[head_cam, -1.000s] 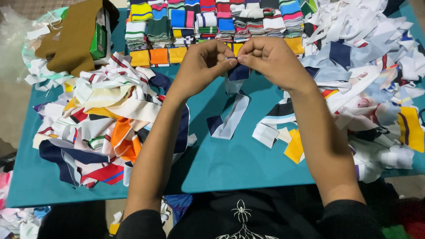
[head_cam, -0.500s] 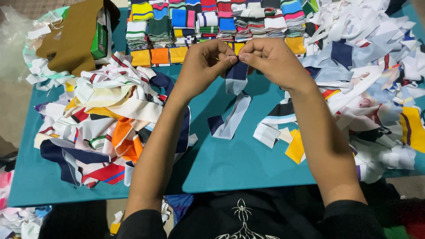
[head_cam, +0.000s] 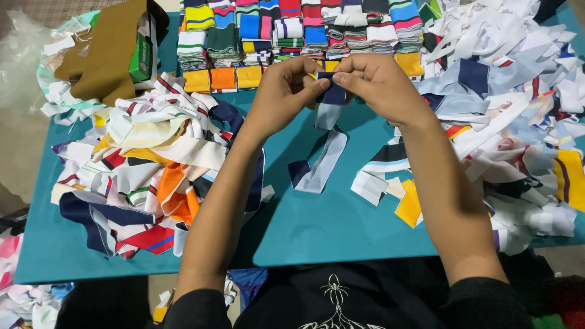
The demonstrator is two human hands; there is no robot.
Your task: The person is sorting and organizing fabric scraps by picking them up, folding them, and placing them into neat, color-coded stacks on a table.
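Both hands are up over the middle of the teal table [head_cam: 317,237], w/ a long cloth strip [head_cam: 326,155] pinched between them. The left hand [head_cam: 281,91] and right hand [head_cam: 379,79] each close thumb & fingers tight on the dark blue top end of the strip, right next to each other, so the fold there stays flat & neat. The rest of the strip hangs down, pale blue-grey, and its bottom end lies on the table w/ a dark blue tip. Holding it up high prob. lets the long part hang straight and not bunch. To the left is a big loose pile of strips [head_cam: 146,176], white, orange, red & navy, all mixed up. To the right is another messy pile [head_cam: 518,122], mostly white & pale blue. A yellow scrap [head_cam: 409,206] lies near the right arm, just beside a white folded bit. At the back, close to the hands, are neat folded stacks [head_cam: 292,30] in rows, many colours, w/ small orange & yellow folded bits [head_cam: 222,79] in front. They sit in reach, so a folded piece can go there easy, I think. A brown cloth [head_cam: 109,55] lies over a green box [head_cam: 141,58] at the back left corner.
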